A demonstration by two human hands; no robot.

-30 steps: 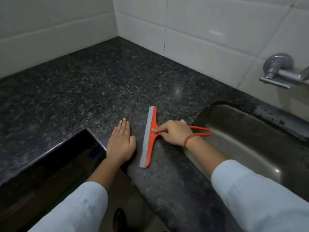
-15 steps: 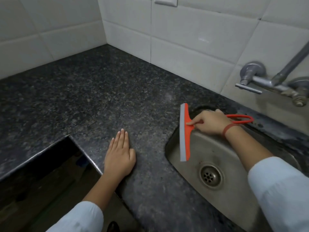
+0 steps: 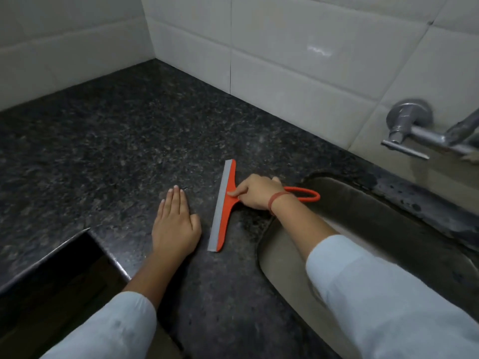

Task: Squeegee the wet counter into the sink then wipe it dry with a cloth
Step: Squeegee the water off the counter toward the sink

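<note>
Where the speckled tabletop (image 3: 129, 141) meets the steel sink (image 3: 375, 224), whose right side the frame cuts off, the orange squeegee (image 3: 226, 213) lies on the tabletop side. The right grip (image 3: 259, 194) curls round its handle, hiding the middle. The left grip (image 3: 173, 221) rests flat, fingers straight, beside the blade.

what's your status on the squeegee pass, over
Left grip flat on dark speckled granite counter. Right grip holds orange plastic squeegee, blade down beside steel sink. Nothing between blade and sink; no cloth in view.
</note>
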